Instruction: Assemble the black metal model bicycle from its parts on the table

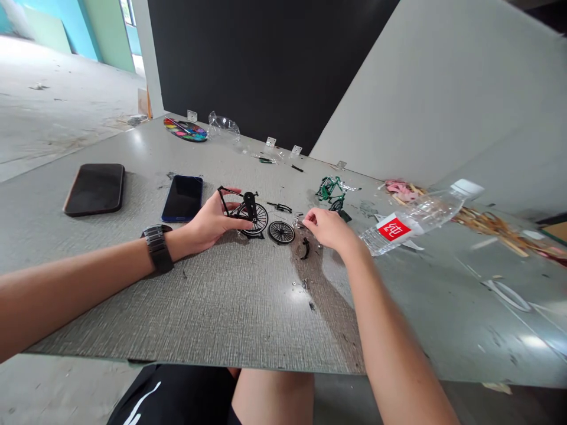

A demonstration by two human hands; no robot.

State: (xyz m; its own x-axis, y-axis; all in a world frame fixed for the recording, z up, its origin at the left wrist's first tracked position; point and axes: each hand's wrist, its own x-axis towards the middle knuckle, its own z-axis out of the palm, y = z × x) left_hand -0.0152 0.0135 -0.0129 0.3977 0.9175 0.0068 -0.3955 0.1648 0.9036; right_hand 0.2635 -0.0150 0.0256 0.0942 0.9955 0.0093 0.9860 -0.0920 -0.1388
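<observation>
My left hand point(212, 221) is closed around a black model bicycle frame point(239, 206) with one spoked wheel fitted, holding it just over the table. To its right a loose black spoked wheel point(282, 232) lies flat. My right hand point(325, 226) is bent over small silvery parts point(297, 221), its thumb and forefinger pinched together; whatever sits between the fingertips is too small to make out. Close by lie a thin black part point(280, 207) and a curved black part point(305, 248). Behind my right hand stands a green model bicycle point(333, 192).
A clear plastic bottle point(420, 215) lies tilted right of my right hand. Two dark phone-like devices, a flat one point(95, 189) and a blue-edged phone point(182, 198), rest at left. A paint palette point(186, 129) and clear packaging point(224, 127) are near the black panel point(266, 65).
</observation>
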